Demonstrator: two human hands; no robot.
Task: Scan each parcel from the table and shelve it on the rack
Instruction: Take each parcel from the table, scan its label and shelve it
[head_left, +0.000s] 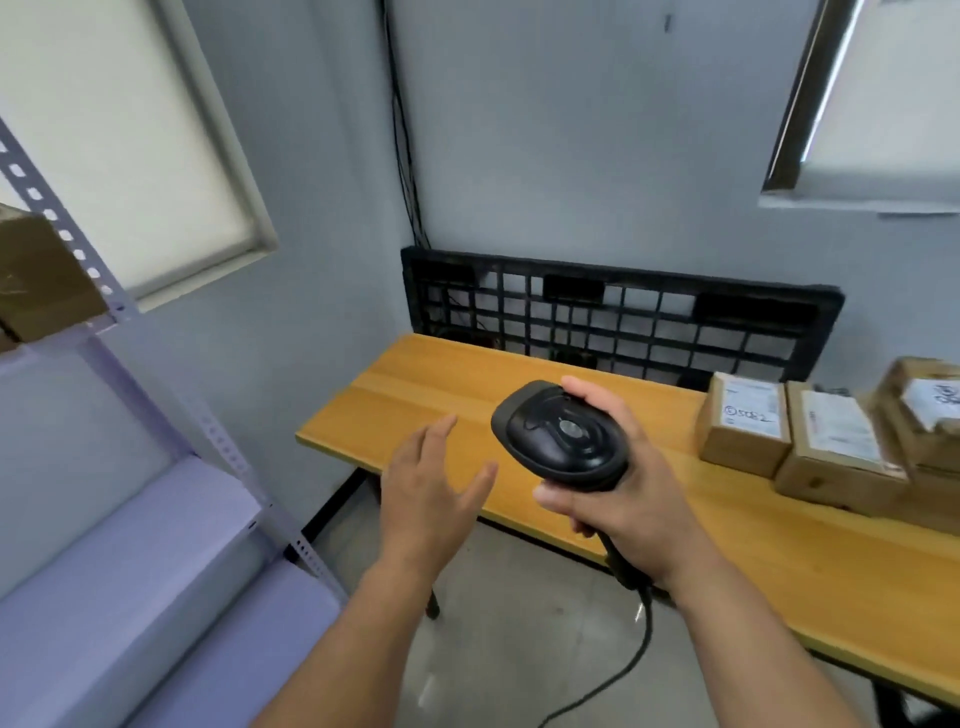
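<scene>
My right hand (631, 499) grips the handle of a black barcode scanner (558, 434), held above the left part of the wooden table (415, 400). Its cable (631, 660) hangs down toward the floor. My left hand (431, 491) hovers just left of the scanner, fingers spread and holding nothing. Three cardboard parcels with white labels sit on the table at the right: a small one (743, 423), a second (836, 454) beside it, and a third (922, 410) at the frame edge. The pale metal rack (156, 519) stands at the left, with a brown box (41, 275) on an upper shelf.
A black plastic pallet (618, 317) leans upright against the wall behind the table. Black cables (405, 150) run down the room's corner. Windows with blinds are at the upper left and upper right. Grey floor shows between rack and table.
</scene>
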